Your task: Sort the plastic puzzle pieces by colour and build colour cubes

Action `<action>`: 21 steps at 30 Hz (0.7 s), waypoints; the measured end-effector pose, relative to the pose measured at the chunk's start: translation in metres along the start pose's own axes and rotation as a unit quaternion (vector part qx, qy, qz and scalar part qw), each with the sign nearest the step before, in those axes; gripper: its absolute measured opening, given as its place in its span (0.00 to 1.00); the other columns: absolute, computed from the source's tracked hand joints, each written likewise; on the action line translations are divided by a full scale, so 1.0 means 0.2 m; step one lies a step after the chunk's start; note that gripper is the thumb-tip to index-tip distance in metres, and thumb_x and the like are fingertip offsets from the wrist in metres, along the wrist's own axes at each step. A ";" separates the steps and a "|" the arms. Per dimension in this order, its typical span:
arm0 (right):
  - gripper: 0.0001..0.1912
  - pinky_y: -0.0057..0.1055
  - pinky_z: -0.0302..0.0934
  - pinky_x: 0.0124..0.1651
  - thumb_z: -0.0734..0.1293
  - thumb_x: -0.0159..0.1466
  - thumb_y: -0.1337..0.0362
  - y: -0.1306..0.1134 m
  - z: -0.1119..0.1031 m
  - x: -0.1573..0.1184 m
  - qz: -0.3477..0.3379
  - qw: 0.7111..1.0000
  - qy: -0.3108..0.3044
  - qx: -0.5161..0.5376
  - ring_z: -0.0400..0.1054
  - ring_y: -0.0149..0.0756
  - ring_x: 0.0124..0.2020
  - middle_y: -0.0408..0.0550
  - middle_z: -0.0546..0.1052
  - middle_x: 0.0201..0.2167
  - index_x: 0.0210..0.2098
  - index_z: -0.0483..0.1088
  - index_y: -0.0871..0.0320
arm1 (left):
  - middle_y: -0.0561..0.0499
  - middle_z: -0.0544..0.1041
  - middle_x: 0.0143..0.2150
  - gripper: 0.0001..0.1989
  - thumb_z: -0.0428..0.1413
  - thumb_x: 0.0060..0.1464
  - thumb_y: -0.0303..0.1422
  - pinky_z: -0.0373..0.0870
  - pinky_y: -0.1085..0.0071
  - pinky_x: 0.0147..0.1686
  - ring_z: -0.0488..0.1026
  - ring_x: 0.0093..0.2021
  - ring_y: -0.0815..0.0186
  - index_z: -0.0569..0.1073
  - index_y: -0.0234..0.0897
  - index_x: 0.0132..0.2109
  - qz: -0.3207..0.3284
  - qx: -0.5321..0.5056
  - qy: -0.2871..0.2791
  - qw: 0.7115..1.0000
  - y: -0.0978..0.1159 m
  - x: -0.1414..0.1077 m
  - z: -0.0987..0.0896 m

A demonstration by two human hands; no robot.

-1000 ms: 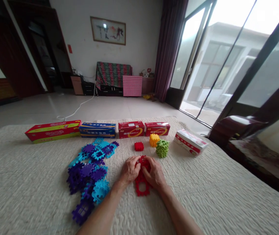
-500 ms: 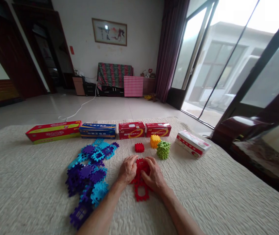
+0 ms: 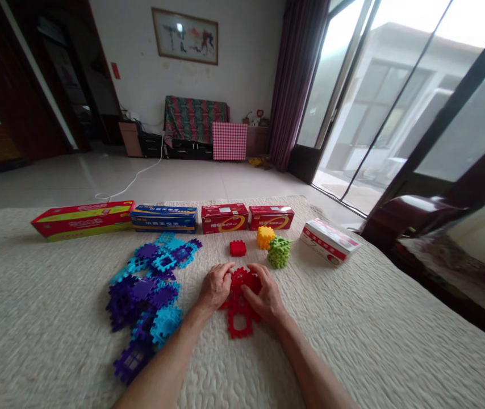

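Flat red interlocking plastic pieces [image 3: 239, 325] with toothed edges lie joined on the quilted cover between my hands. My left hand [image 3: 217, 287] curls along their left side, its fingers closed against the edge. On the right, my right hand [image 3: 265, 294] grips the red pieces, thumb on top and fingers bent round the far right side, hiding part of them. Just beyond sits a small red block [image 3: 238, 248]. A yellow cube [image 3: 265, 237] and a green cube [image 3: 279, 252] of similar toothed pieces stand to its right.
Purple and blue toothed pieces [image 3: 144, 289] are heaped left of my forearms. Along the back stand a long red-and-green box [image 3: 84, 219], a blue box [image 3: 164, 219] and two red boxes [image 3: 224, 218]. A white-and-red box [image 3: 330, 241] lies at right.
The view has shifted slightly, so everything sits a little higher and further left. The gap between my fingertips is wider, showing more of the far red piece.
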State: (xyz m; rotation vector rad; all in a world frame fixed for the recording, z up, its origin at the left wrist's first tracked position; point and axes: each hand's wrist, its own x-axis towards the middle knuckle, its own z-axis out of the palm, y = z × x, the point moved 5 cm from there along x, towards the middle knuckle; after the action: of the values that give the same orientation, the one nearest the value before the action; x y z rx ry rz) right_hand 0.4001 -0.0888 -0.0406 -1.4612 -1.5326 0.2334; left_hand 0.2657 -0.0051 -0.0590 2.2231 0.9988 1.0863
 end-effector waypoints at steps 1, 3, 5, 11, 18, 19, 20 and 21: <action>0.23 0.36 0.62 0.52 0.66 0.54 0.68 0.00 0.00 0.00 -0.001 1.000 0.001 0.005 0.66 0.39 0.48 0.51 0.70 0.47 0.50 0.64 0.56 | 0.47 0.79 0.39 0.18 0.46 0.52 0.23 0.70 0.65 0.47 0.74 0.42 0.63 0.74 0.35 0.47 0.004 0.001 0.001 1.000 0.00 0.00 0.00; 0.22 0.36 0.62 0.51 0.66 0.55 0.68 -0.01 0.00 0.00 -0.001 1.000 0.000 0.015 0.67 0.39 0.48 0.51 0.71 0.47 0.50 0.64 0.56 | 0.47 0.79 0.39 0.17 0.46 0.52 0.23 0.70 0.65 0.47 0.74 0.42 0.64 0.75 0.35 0.46 0.009 0.001 0.005 1.000 0.01 0.00 0.00; 0.22 0.36 0.62 0.50 0.65 0.54 0.68 -0.01 -0.01 -0.01 -0.001 1.000 -0.001 0.018 0.67 0.39 0.47 0.51 0.71 0.47 0.49 0.64 0.56 | 0.47 0.79 0.39 0.17 0.46 0.53 0.23 0.71 0.66 0.47 0.75 0.41 0.64 0.75 0.35 0.46 0.004 -0.004 0.012 1.000 0.01 -0.01 -0.01; 0.23 0.36 0.63 0.47 0.61 0.51 0.72 0.03 -0.05 0.00 0.030 0.998 -0.032 -0.040 0.68 0.38 0.42 0.50 0.73 0.43 0.47 0.67 0.57 | 0.47 0.80 0.39 0.15 0.48 0.54 0.26 0.72 0.68 0.44 0.76 0.40 0.64 0.76 0.35 0.44 -0.029 -0.030 0.020 0.999 0.01 0.00 -0.03; 0.18 0.50 0.47 0.59 0.64 0.58 0.64 -0.04 -0.08 0.02 -0.024 0.984 -0.038 -0.170 0.61 0.48 0.56 0.52 0.73 0.49 0.48 0.68 0.54 | 0.49 0.80 0.36 0.15 0.49 0.52 0.26 0.71 0.70 0.43 0.75 0.36 0.66 0.76 0.37 0.45 -0.036 -0.062 0.009 0.997 0.01 0.00 -0.03; 0.18 0.53 0.45 0.60 0.64 0.59 0.63 -0.05 -0.07 0.02 -0.022 0.980 -0.046 -0.191 0.59 0.50 0.57 0.53 0.74 0.49 0.49 0.67 0.54 | 0.49 0.80 0.36 0.16 0.49 0.52 0.26 0.71 0.71 0.42 0.75 0.36 0.67 0.76 0.36 0.45 -0.036 -0.073 0.002 0.997 0.01 0.00 -0.03; 0.19 0.56 0.42 0.60 0.64 0.60 0.61 -0.05 -0.06 0.01 -0.019 0.976 -0.055 -0.208 0.57 0.53 0.58 0.54 0.74 0.49 0.50 0.67 0.54 | 0.50 0.79 0.36 0.16 0.49 0.52 0.26 0.71 0.72 0.40 0.74 0.35 0.67 0.75 0.36 0.46 -0.038 -0.085 -0.006 0.996 0.02 0.00 -0.03; 0.19 0.58 0.40 0.60 0.64 0.60 0.61 -0.05 -0.05 0.01 -0.018 0.973 -0.065 -0.221 0.56 0.55 0.59 0.54 0.75 0.49 0.51 0.66 0.54 | 0.50 0.79 0.36 0.17 0.49 0.52 0.26 0.71 0.73 0.38 0.74 0.33 0.68 0.75 0.36 0.47 -0.041 -0.099 -0.015 0.994 0.03 0.00 -0.03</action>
State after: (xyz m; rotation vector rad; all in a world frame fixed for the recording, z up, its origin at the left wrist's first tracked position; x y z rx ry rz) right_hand 0.4008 -0.0944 -0.0264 -1.7884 -1.7944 -0.0423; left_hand 0.2627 -0.0081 -0.0525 2.0164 0.9194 1.0627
